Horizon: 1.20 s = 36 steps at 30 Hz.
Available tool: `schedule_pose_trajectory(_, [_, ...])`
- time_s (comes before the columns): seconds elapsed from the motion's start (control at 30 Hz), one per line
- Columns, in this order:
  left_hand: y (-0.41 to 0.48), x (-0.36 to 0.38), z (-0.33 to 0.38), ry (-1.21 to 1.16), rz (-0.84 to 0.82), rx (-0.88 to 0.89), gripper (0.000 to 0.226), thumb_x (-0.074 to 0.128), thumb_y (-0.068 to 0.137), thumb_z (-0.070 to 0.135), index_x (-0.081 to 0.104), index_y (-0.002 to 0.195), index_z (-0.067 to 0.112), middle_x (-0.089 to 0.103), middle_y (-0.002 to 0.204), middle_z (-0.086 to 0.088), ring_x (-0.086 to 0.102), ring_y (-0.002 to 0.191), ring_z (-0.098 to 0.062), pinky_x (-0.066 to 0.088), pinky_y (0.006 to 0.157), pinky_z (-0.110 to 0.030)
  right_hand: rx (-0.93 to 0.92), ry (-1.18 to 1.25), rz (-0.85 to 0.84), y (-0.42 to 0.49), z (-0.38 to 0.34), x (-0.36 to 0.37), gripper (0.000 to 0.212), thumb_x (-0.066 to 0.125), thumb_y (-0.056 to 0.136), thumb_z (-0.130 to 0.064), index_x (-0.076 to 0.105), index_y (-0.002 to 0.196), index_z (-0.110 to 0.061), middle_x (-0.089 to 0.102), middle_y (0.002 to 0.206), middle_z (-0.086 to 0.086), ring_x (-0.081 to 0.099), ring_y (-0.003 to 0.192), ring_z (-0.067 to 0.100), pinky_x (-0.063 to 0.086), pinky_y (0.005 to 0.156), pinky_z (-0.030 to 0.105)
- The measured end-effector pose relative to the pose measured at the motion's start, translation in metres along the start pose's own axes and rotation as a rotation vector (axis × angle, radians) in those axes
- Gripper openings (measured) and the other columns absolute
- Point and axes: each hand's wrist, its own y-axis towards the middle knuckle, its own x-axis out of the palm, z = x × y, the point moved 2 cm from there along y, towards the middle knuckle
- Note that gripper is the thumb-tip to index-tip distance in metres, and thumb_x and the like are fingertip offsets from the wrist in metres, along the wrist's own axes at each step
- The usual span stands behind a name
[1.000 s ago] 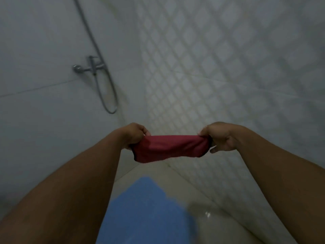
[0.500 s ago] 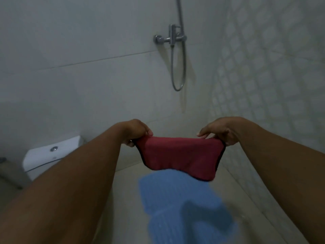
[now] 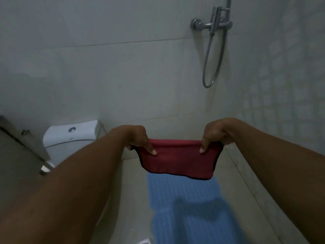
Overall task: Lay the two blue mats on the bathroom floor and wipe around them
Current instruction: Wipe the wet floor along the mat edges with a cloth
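A dark red cloth [image 3: 177,161] with a black hem hangs spread in the air in front of me. My left hand [image 3: 139,139] pinches its top left corner and my right hand [image 3: 215,134] pinches its top right corner, thumbs on the near face. Below the cloth a blue ribbed mat [image 3: 186,206] lies on the pale floor, stretching from under the cloth toward the bottom edge. I cannot tell whether the blue area is one mat or two, as its lower part is blurred and shadowed.
A white toilet cistern [image 3: 70,134] stands at the left against the back wall. A chrome shower mixer [image 3: 212,23] with a looped hose [image 3: 211,67] hangs at the upper right. A patterned tiled wall [image 3: 290,85] closes the right side. Pale floor tiles [image 3: 130,191] flank the mat.
The view has swung left and down, bringing the toilet cistern into sight. The red cloth, bunched a second ago, now hangs unfolded between both hands.
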Motion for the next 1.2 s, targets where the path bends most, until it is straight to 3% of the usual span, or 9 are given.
schedule_pose_trajectory(0.13, [0.019, 0.012, -0.012, 0.091, 0.211, -0.043, 0.043, 0.089, 0.075, 0.041, 0.07, 0.09, 0.005, 0.059, 0.077, -0.005, 0.056, 0.071, -0.022, 0.045, 0.063, -0.03, -0.156, -0.177, 0.141, 0.053, -0.01, -0.005, 0.034, 0.087, 0.077, -0.025, 0.065, 0.086, -0.001, 0.066, 0.093, 0.011, 0.064, 0.085, 0.028, 0.054, 0.07, 0.034])
schedule_pose_trajectory(0.27, [0.04, 0.029, -0.03, -0.005, 0.349, -0.128, 0.041, 0.086, 0.079, 0.042, 0.076, 0.093, 0.006, 0.065, 0.083, -0.009, 0.06, 0.078, -0.023, 0.041, 0.067, -0.028, -0.323, -0.041, 0.139, 0.106, -0.003, -0.005, 0.03, 0.086, 0.077, -0.023, 0.066, 0.086, -0.001, 0.063, 0.08, 0.011, 0.059, 0.074, 0.025, 0.044, 0.065, 0.03])
schedule_pose_trajectory(0.37, [0.073, 0.052, -0.045, -0.195, 0.431, -0.149, 0.037, 0.085, 0.08, 0.042, 0.073, 0.079, 0.006, 0.068, 0.079, -0.012, 0.061, 0.073, -0.022, 0.044, 0.062, -0.029, -0.398, 0.054, 0.161, 0.157, 0.004, 0.007, 0.022, 0.08, 0.083, -0.023, 0.069, 0.086, -0.005, 0.071, 0.087, 0.013, 0.067, 0.081, 0.027, 0.052, 0.073, 0.035])
schedule_pose_trajectory(0.5, [0.139, 0.112, -0.076, -0.584, 0.455, -0.145, 0.046, 0.082, 0.085, 0.042, 0.077, 0.095, -0.003, 0.075, 0.088, -0.017, 0.066, 0.075, -0.023, 0.053, 0.072, -0.032, -0.362, 0.213, 0.206, 0.238, 0.021, 0.053, 0.028, 0.076, 0.088, -0.032, 0.071, 0.091, -0.005, 0.074, 0.094, 0.016, 0.071, 0.088, 0.032, 0.056, 0.077, 0.041])
schedule_pose_trajectory(0.67, [0.234, 0.209, -0.115, -0.829, 0.394, -0.154, 0.034, 0.064, 0.099, 0.044, 0.074, 0.093, 0.012, 0.075, 0.096, -0.012, 0.073, 0.096, -0.03, 0.061, 0.091, -0.045, -0.232, 0.533, 0.023, 0.346, 0.043, 0.154, 0.032, 0.064, 0.097, -0.033, 0.067, 0.116, -0.007, 0.072, 0.108, 0.016, 0.069, 0.1, 0.031, 0.06, 0.09, 0.046])
schedule_pose_trajectory(0.83, [0.325, 0.308, -0.17, -1.015, 0.356, -0.152, 0.029, 0.042, 0.102, 0.011, 0.069, 0.105, 0.0, 0.07, 0.105, -0.017, 0.07, 0.093, -0.028, 0.06, 0.081, -0.037, -0.209, 0.922, -0.095, 0.466, 0.066, 0.268, 0.038, 0.047, 0.104, -0.035, 0.065, 0.12, -0.006, 0.071, 0.116, 0.02, 0.067, 0.113, 0.033, 0.052, 0.103, 0.053])
schedule_pose_trajectory(0.97, [0.391, 0.38, -0.237, -0.89, 0.379, -0.042, 0.034, 0.056, 0.086, -0.015, 0.078, 0.103, 0.004, 0.076, 0.102, -0.022, 0.075, 0.094, -0.032, 0.063, 0.086, -0.043, -0.312, 0.868, -0.169, 0.562, 0.097, 0.337, 0.042, 0.055, 0.099, -0.045, 0.068, 0.117, -0.009, 0.074, 0.113, 0.016, 0.069, 0.11, 0.031, 0.055, 0.1, 0.048])
schedule_pose_trajectory(1.1, [0.456, 0.439, -0.289, -0.749, 0.602, -0.033, 0.018, 0.078, 0.085, 0.005, 0.071, 0.1, 0.01, 0.074, 0.093, -0.017, 0.075, 0.084, -0.034, 0.064, 0.078, -0.05, -0.442, 0.721, -0.226, 0.635, 0.116, 0.393, 0.028, 0.06, 0.098, -0.026, 0.068, 0.118, -0.008, 0.073, 0.117, 0.017, 0.069, 0.111, 0.031, 0.055, 0.1, 0.048])
schedule_pose_trajectory(1.2, [0.492, 0.48, -0.317, -0.707, 0.705, -0.049, 0.045, 0.09, 0.069, 0.038, 0.065, 0.1, 0.02, 0.068, 0.102, -0.008, 0.07, 0.093, -0.028, 0.061, 0.078, -0.042, -0.444, 0.68, -0.143, 0.679, 0.129, 0.424, 0.029, 0.055, 0.096, -0.006, 0.063, 0.123, -0.002, 0.069, 0.12, 0.02, 0.067, 0.109, 0.031, 0.057, 0.093, 0.045])
